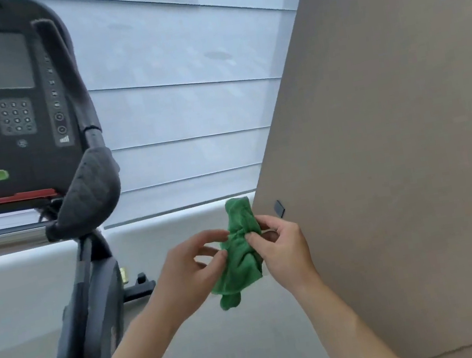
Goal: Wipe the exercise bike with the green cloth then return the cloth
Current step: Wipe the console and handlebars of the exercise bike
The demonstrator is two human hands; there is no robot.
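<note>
While both hands work in front of the chest, the green cloth (pixel 241 252) hangs bunched between them in mid-air, right of the exercise bike (pixel 57 207) and touching no part of it. The right hand (pixel 282 247) pinches the gathered middle of the cloth between thumb and fingers, so its top stands up above the knuckles and its lower half droops. The left hand (pixel 187 268) has its fingertips on the cloth's left edge in a light pinch; whether it truly grips or only steadies the fabric is hard to tell through the blur.

It looks like a soft, light microfibre piece: limp, easily crushed, with no stiffness to hold a shape, and not slippery against skin. Held by the middle as now, it offers only a lump for wiping. A better hold would likely be to spread it flat over the palm, or to fold it into a pad with the fingers behind, before pressing it to the console (pixel 0 101) or the padded handlebar grip (pixel 88 193).
</note>
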